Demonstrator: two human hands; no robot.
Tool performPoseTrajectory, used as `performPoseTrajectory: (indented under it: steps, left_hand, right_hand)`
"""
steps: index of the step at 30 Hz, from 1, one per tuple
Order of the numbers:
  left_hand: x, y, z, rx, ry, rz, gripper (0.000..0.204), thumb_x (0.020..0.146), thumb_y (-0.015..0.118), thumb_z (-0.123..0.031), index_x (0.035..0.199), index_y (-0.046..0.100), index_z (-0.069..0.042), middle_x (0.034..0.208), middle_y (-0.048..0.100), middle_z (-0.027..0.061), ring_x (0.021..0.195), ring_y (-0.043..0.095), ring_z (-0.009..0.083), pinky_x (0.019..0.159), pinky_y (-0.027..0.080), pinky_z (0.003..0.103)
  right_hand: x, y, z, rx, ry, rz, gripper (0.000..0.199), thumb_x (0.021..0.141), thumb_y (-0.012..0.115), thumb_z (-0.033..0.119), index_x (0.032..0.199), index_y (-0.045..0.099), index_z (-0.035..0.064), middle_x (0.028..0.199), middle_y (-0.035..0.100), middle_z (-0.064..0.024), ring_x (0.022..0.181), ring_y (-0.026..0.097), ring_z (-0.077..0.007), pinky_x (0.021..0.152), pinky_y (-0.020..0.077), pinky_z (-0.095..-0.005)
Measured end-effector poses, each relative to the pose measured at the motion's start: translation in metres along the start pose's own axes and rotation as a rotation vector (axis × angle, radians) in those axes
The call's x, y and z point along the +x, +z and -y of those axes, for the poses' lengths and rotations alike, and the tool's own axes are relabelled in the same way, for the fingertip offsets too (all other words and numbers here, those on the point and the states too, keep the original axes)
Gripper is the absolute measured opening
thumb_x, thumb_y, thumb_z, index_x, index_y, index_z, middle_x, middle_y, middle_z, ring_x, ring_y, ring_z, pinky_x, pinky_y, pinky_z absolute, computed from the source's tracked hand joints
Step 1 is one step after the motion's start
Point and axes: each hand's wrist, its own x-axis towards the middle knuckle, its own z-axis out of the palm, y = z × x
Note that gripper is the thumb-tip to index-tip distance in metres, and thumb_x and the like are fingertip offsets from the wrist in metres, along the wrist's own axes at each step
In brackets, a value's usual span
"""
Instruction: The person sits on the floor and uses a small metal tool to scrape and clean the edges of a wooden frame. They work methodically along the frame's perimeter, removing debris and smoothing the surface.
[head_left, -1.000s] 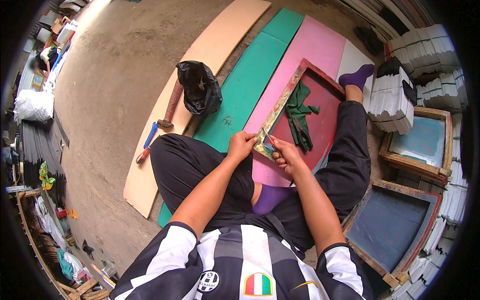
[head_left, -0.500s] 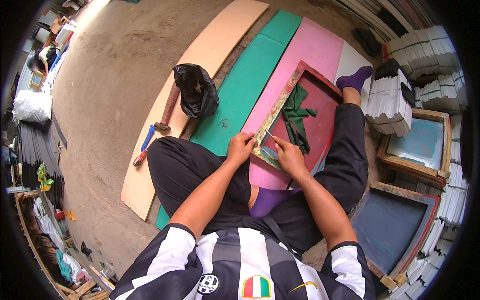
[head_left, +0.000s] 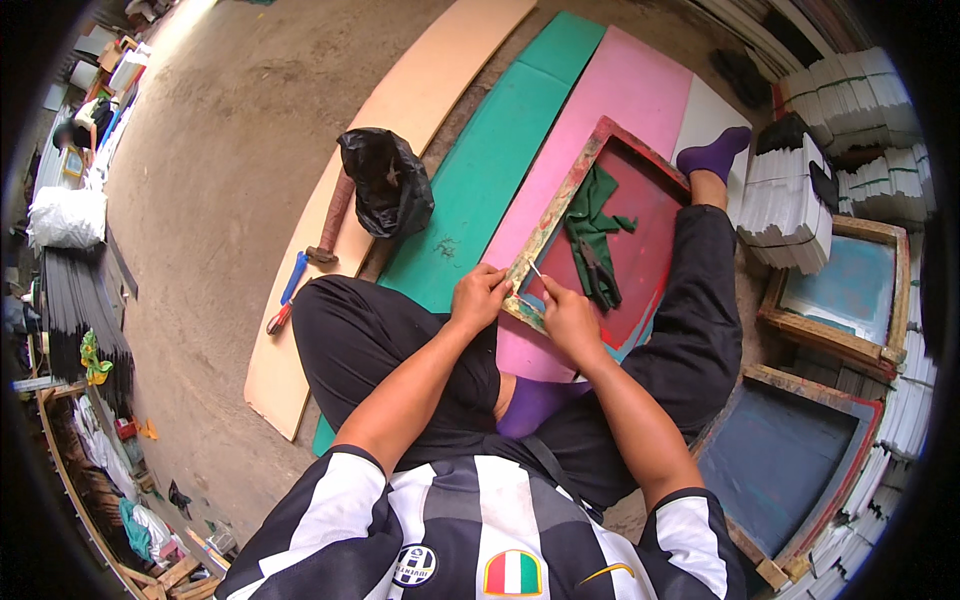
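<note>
A wooden screen-printing frame point(head_left: 543, 217) with a paint-crusted edge and reddish mesh lies tilted between my legs, over a pink board. At its near left edge my left hand point(head_left: 480, 298) is closed, fingers pinched against the wood. My right hand point(head_left: 570, 318) grips a slim tool point(head_left: 536, 268) with a thin pale metal shaft; the fist hides its handle. The tool's tip meets the frame's left bar, just beyond my left fingertips. On the mesh rests a crumpled dark green cloth point(head_left: 592, 225), with a dark pliers-like tool point(head_left: 600, 283) partly over it.
A hammer point(head_left: 335, 220) with a wrapped handle, a blue-handled tool point(head_left: 294, 277) and red-handled cutters point(head_left: 279, 320) lie left on a peach board point(head_left: 270, 370). A black plastic bag point(head_left: 388, 185) stands beside them. More frames point(head_left: 790, 460) and white stacks point(head_left: 790, 205) line the right.
My right hand has shifted slightly left, and the tool's shaft now stands steeper against the frame's bar. My left hand stays at the edge.
</note>
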Motion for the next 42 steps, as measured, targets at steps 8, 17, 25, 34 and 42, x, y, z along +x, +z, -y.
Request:
performPoseTrajectory:
  steps: [8,17,25,34,42]
  left_hand:
    - [0.001,-0.006,-0.003,-0.061,-0.042,0.009,0.026,0.089,0.073,-0.023,0.108,0.078,-0.006,0.097,0.073,0.0109,0.087,0.071,0.0289,0.076,0.054,0.039]
    - [0.0,0.0,-0.007,-0.056,0.018,-0.019,0.033,0.09,0.072,-0.023,0.117,0.075,-0.005,0.099,0.072,0.0129,0.089,0.07,0.0301,0.079,0.054,0.039]
    - [-0.001,-0.002,-0.004,-0.04,-0.018,0.021,0.035,0.09,0.072,-0.023,0.122,0.073,-0.007,0.103,0.07,0.012,0.091,0.069,0.0294,0.081,0.054,0.039]
    - [0.001,-0.003,-0.004,-0.057,-0.031,0.029,0.033,0.091,0.071,-0.024,0.12,0.075,-0.009,0.101,0.07,0.0098,0.087,0.069,0.0277,0.078,0.054,0.038]
    - [-0.001,-0.001,-0.003,-0.08,-0.025,0.017,0.034,0.091,0.071,-0.024,0.121,0.074,-0.009,0.101,0.069,0.0096,0.085,0.069,0.0274,0.077,0.054,0.038]
  right_hand:
    - [0.024,0.011,-0.053,0.85,0.139,0.201,0.036,0.105,0.054,0.024,0.139,0.064,0.0205,0.084,0.066,-0.0069,0.062,0.056,-0.0177,0.056,0.0456,-0.0308]
    - [0.035,0.016,-0.068,0.291,-0.361,-0.253,0.035,0.103,0.056,0.025,0.134,0.068,0.0131,0.1,0.076,-0.0148,0.084,0.073,-0.0277,0.078,0.0552,-0.0357]
    - [0.021,-0.002,-0.029,0.243,-0.171,-0.147,0.036,0.1,0.058,0.027,0.132,0.068,0.0168,0.119,0.07,-0.0227,0.113,0.067,-0.0398,0.097,0.0518,-0.0447]
    - [0.011,-0.009,-0.004,-0.075,-0.128,-0.161,0.034,0.1,0.056,0.03,0.132,0.068,0.0231,0.099,0.073,-0.0233,0.094,0.071,-0.0438,0.084,0.0555,-0.0538]
    - [0.011,-0.005,-0.003,-0.129,-0.125,-0.149,0.035,0.1,0.054,0.027,0.133,0.065,0.0239,0.093,0.072,-0.0258,0.089,0.071,-0.0457,0.08,0.0555,-0.0571]
